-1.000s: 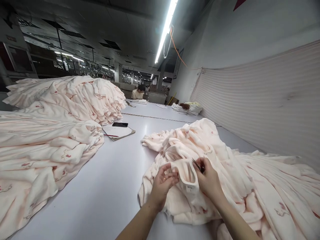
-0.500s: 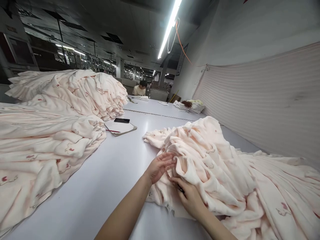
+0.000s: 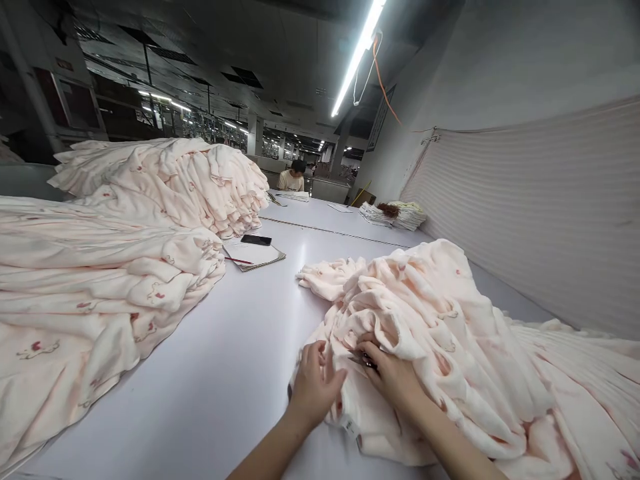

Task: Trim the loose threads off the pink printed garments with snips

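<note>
A heap of pale pink plush fabric [image 3: 425,313] with small printed figures lies in loose folds before me. My right hand [image 3: 395,377] is closed around a small pair of thread snips [image 3: 369,362], its pointed metal tip facing left over the cloth; most of the tool is hidden by my fingers. Just to the left, my left hand [image 3: 317,387] rests at the heap's near edge, fingers curved and apart from the thumb, with nothing visible between them. Below it, a small white label [image 3: 350,425] shows at the fabric's edge.
More pink fabric is piled on the left of the white table [image 3: 200,373]. A black phone [image 3: 256,240] lies on papers [image 3: 255,253] beside a red pencil [image 3: 239,261]. Stacked cloth pieces [image 3: 395,215] sit farther back. A person [image 3: 291,177] is at the far end.
My left hand has come down from the upper folds to the heap's lower edge. My right hand still grips the snips, whose metal tip now shows. The view has shifted slightly.
</note>
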A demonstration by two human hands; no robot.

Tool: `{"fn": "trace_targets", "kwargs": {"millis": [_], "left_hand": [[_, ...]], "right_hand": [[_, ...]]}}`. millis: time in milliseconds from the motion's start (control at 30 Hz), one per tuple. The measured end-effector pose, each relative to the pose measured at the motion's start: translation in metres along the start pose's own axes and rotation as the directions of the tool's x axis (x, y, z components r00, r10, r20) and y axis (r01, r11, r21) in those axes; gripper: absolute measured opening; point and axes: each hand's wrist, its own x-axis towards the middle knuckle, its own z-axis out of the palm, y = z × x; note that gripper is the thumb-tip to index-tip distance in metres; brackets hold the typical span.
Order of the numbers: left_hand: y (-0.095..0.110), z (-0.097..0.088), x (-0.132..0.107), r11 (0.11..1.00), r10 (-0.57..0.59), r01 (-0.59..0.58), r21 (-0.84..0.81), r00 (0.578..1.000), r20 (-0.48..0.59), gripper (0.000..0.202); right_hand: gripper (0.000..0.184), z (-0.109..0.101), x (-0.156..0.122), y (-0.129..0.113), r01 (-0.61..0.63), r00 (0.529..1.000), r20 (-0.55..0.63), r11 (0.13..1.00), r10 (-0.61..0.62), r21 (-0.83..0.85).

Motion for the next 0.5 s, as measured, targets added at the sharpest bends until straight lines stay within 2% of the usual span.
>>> {"fn": "trace_targets", "kwargs": {"millis": [133,267,400,500], "left_hand": [[-0.002,0.015,0.002,1.0,-0.025,0.025,-0.002,0.996,0.09,0.04],[0.007,0.02,0.015,0.991,-0.057,0.076,-0.112,0.984,0.169,0.035],[0.02,0.03,0.022,0.974,-0.05,0.099,-0.205,0.972,0.23,0.032],[0.025,0.038,0.027,0.962,-0.034,0.096,-0.254,0.97,0.24,0.032]], "right_hand": [[0.015,-0.02,0.007,0.015,-0.023,0.994,-0.102,0.987,0.04,0.161],[0.028,-0.039,0.02,0.023,-0.055,0.966,-0.225,0.954,0.125,0.294],[0.03,-0.044,0.015,0.012,-0.06,0.956,-0.246,0.926,0.161,0.374],[0.022,-0.034,0.003,-0.002,-0.049,0.974,-0.186,0.921,0.13,0.386]]}}
